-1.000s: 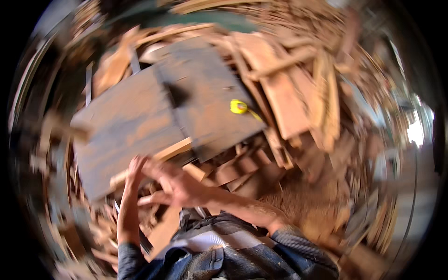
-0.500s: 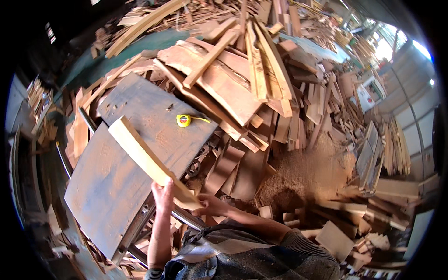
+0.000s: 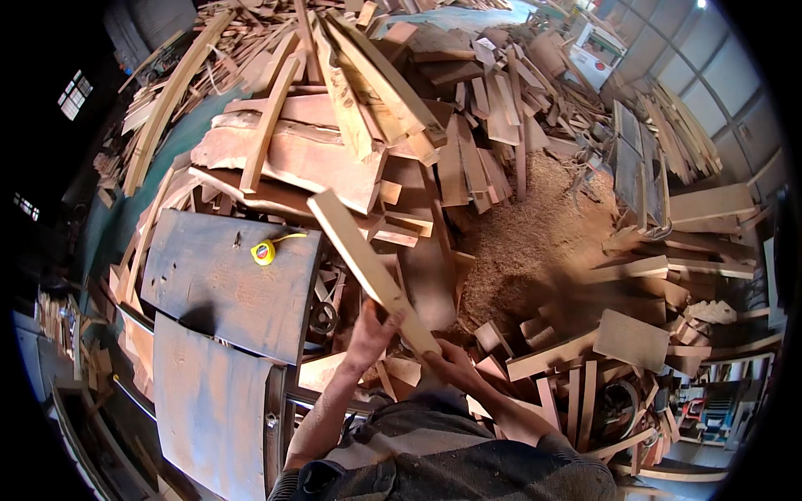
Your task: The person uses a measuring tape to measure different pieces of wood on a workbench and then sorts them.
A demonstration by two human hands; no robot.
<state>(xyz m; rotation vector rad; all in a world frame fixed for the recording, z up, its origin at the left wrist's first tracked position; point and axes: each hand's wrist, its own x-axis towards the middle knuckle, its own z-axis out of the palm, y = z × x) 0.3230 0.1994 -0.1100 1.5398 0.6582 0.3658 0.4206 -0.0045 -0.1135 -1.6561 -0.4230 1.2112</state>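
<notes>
A pale wooden board point(image 3: 361, 257) slants up and away from my body, held in both hands. My left hand point(image 3: 373, 336) is closed round it in its lower half, the fingers partly hidden beneath. At the near end my right hand point(image 3: 449, 364) grips the board's edge. The board's far end is raised in front of the stacked planks. To the left of it lies the machine's dark metal table point(image 3: 225, 275), dusted with sawdust. On that table rests a yellow tape measure point(image 3: 264, 251) with a short length of tape pulled out.
Wide rough-edged slabs point(image 3: 292, 154) and long beams point(image 3: 384, 75) are stacked ahead. A sawdust heap point(image 3: 535, 225) lies at the right, with offcuts point(image 3: 631, 342) piled nearer me. A black handwheel point(image 3: 322, 317) sits beside the metal table.
The board has come off above the metal table and swung right, with both hands still on it. My view has turned right, so the table and tape measure appear farther left.
</notes>
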